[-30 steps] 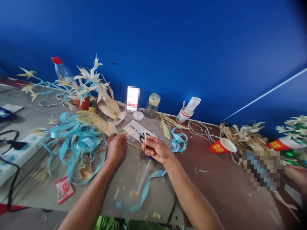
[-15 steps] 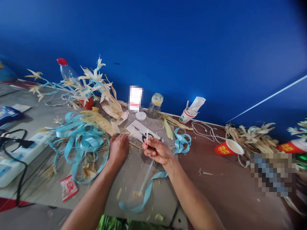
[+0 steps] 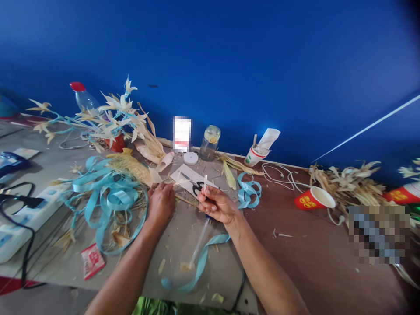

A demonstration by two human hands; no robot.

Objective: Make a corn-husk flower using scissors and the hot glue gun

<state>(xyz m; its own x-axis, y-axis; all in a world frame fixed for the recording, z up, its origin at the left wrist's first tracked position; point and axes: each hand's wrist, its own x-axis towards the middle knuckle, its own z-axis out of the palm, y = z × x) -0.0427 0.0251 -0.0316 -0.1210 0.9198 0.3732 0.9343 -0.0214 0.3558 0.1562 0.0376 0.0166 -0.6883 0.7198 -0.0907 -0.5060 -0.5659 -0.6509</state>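
My right hand point(image 3: 218, 204) is closed in a pinch on a thin pale strip of dried husk point(image 3: 205, 182) that sticks up above the fingers. My left hand point(image 3: 160, 203) rests knuckles-up on the grey table point(image 3: 183, 245), its fingers curled down onto dry straw stems; what they grip is hidden. Black-handled scissors point(image 3: 196, 187) lie on a white card point(image 3: 188, 176) just beyond both hands. A light blue ribbon point(image 3: 200, 261) trails from under my right wrist toward the table's near edge.
A tangle of blue ribbon point(image 3: 108, 194) and husk flowers point(image 3: 114, 113) fills the left. A glass jar point(image 3: 209, 142), white lid point(image 3: 190, 158) and paper cup point(image 3: 254, 156) stand by the blue wall. A red cup point(image 3: 313, 197) lies tipped at right beside dried husks point(image 3: 348, 183). A power strip point(image 3: 19, 218) sits far left.
The camera view has shifted slightly. My right hand has lifted the husk strip a little higher; my left hand stays on the stems.
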